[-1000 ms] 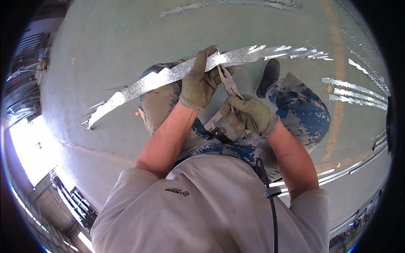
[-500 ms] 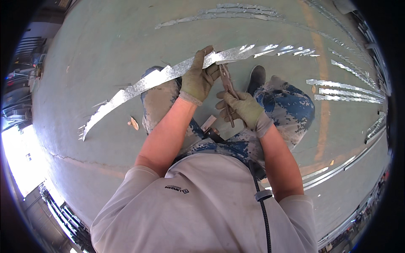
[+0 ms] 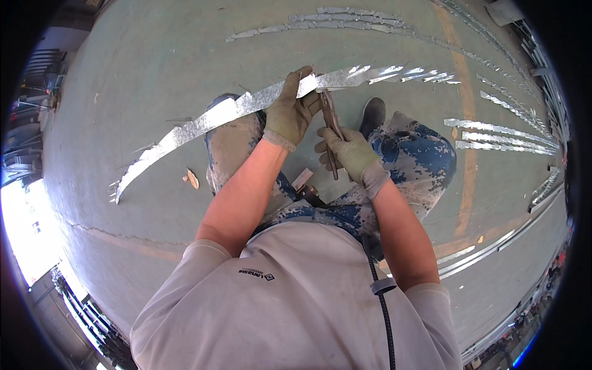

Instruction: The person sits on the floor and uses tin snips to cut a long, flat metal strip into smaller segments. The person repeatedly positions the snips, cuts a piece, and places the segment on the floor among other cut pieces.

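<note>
At the far left a bright opening [image 3: 24, 234] glares beside the greenish floor [image 3: 148, 80]. From there the jagged metal strip [image 3: 228, 112] begins, its lower left end over the floor, and it rises in a curve past a dry leaf [image 3: 192, 179] lying below it and across the left knee [image 3: 234, 148] in camouflage trousers. Near its middle the gloved left hand [image 3: 291, 114] is grasping the strip, thumb over the upper face and fingers underneath. Below this hand, near the waist, shows a pale rectangular piece [image 3: 302, 179]. Just right of the left fingers, the head of the pliers [image 3: 332, 114] meets the strip's lower edge; whether the jaws bite on it cannot be made out. The gloved right hand [image 3: 350, 151] is wrapped around the pliers' handles, one handle tip sticking out below. The strip runs on to the upper right, its cut edge splitting into shiny points. Beneath that stretch are a dark shoe [image 3: 373, 114] and the right knee [image 3: 419, 151]. Farther right an orange line [image 3: 465, 123] crosses the floor, and beyond it lie three more strips [image 3: 502, 135], roughly side by side.
</note>
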Tool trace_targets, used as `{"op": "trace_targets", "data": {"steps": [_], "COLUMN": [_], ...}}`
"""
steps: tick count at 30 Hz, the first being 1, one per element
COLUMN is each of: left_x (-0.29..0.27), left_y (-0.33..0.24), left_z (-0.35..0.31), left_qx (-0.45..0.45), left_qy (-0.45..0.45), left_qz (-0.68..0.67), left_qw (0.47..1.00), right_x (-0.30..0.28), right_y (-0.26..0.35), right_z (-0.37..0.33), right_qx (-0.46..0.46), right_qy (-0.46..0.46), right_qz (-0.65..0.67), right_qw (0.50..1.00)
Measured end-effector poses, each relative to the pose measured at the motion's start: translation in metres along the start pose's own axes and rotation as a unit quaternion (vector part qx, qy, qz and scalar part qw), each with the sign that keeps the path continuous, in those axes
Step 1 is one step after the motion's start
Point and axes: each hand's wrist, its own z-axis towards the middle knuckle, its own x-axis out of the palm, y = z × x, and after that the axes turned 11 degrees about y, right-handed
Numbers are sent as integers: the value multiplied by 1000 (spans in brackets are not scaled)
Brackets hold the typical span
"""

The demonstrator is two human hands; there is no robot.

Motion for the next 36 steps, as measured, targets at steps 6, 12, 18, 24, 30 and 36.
{"op": "trace_targets", "data": {"steps": [6, 12, 18, 24, 30, 36], "left_x": [1, -1, -5, -11, 1, 3], "left_y": [0, -1, -1, 2, -1, 4], "left_z": [-2, -1, 0, 2, 8, 15], "left_qx": [2, 7, 3, -13, -41, -40], "left_qy": [7, 23, 24, 6, -16, -32], "left_qz": [1, 8, 21, 37, 55, 70], "left_qw": [1000, 1000, 999, 999, 998, 996], "right_x": [0, -2, 11, 19, 6, 37], "right_y": [1, 7, 19, 13, -3, 27], "right_z": [-2, -11, -10, 0, 27, 8], "right_qx": [6, 9, 37, 48, 31, 106], "right_qy": [3, 78, -4, -84, -238, -315], "right_qz": [10, 198, 116, -15, -402, -491], "right_qw": [1000, 977, 993, 995, 884, 805]}}
